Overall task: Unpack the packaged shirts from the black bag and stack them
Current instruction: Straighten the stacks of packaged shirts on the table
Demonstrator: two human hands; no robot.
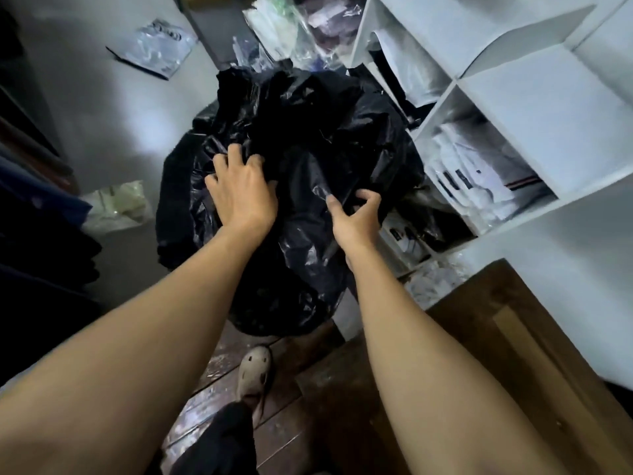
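Here, seen from a head-worn camera looking down, a person's two bare arms reach from the bottom of the frame toward a large black bag (301,186) that fills the centre, sitting on the floor. The left hand (239,193), left of centre, lies on the crumpled plastic with fingers spread and curling into the folds; it looks to be gathering the film, though whether it has a firm pinch is hard to tell. The right hand (356,217), just right of centre, is half open, thumb and fingers arched like a claw around a ridge of plastic, touching it but not clearly closed on it. The bag's mouth appears bunched toward the upper centre, and no packaged shirts can be seen inside it. At the right, a white cubby shelf (513,108) holds folded white packaged shirts (479,169). One flat packet (154,46) lies at the upper left. A shoe (255,371) shows at the bottom centre.

The step in hand seems to be opening the bag. To do it well, find the loose rim, pull the two sides apart evenly, and avoid tearing the thin film
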